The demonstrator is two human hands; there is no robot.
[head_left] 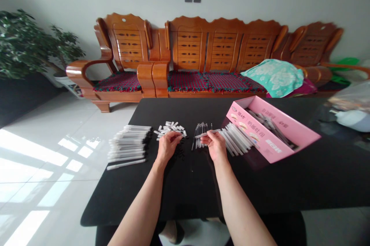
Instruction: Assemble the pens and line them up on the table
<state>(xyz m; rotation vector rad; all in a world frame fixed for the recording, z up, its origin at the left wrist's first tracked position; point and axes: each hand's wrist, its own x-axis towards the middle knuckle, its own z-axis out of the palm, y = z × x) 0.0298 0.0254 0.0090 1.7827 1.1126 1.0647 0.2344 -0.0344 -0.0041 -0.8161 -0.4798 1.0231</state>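
Note:
My right hand [215, 145] pinches a white pen barrel [206, 134] that lies across its fingertips, above a small bunch of dark refills [200, 130] on the black table [289, 176]. My left hand [168, 144] has its fingers curled down at a heap of white pen caps [170, 127] and small black tips [180, 149]; whether it holds one is hidden. A stack of assembled white pens [128, 146] lies to the left. A fan of empty white barrels [235, 140] lies to the right, against a pink box [273, 128].
The pink box holds more dark pen parts. A plastic bag [351, 107] sits at the table's far right. Beyond the table stand wooden sofas [214, 51] with a green cloth [274, 76], and a plant [26, 42] at left. White tiled floor [43, 169] lies to the left.

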